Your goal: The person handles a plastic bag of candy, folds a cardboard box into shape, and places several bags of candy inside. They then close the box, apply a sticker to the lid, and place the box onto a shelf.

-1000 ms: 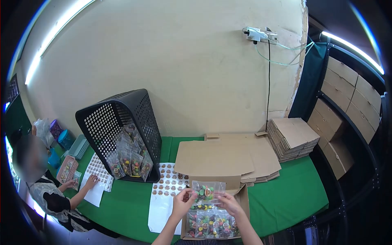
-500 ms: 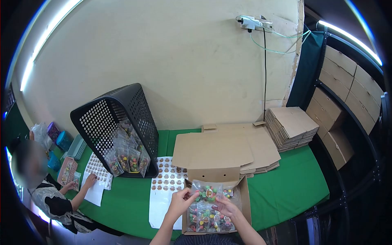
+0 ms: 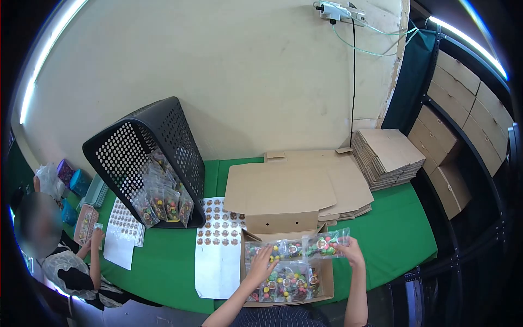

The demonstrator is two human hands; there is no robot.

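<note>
An open cardboard box [image 3: 328, 283] in front of me holds several clear bags of colourful round candies [image 3: 284, 282], with round stickers on them. My right hand [image 3: 354, 253] pinches one end of another candy bag [image 3: 327, 243] over the box's back right corner. My left hand [image 3: 262, 264] lies with fingers stretched over the bags in the box's left part, touching them. Its fingers hide some of the bags below.
A black perforated basket [image 3: 182, 163] lies on its side with several candy bags [image 3: 163, 196]. Sticker sheets [image 3: 215, 272] lie left of the box, flattened cardboard [image 3: 278, 188] behind it. Stacked cardboard [image 3: 388, 158] stands at back right. A co-worker [image 3: 65, 270] works at the left.
My right hand has moved right and up with a candy bag. My left hand has let go of the bag and now rests on those in the box. The view has shifted slightly.
</note>
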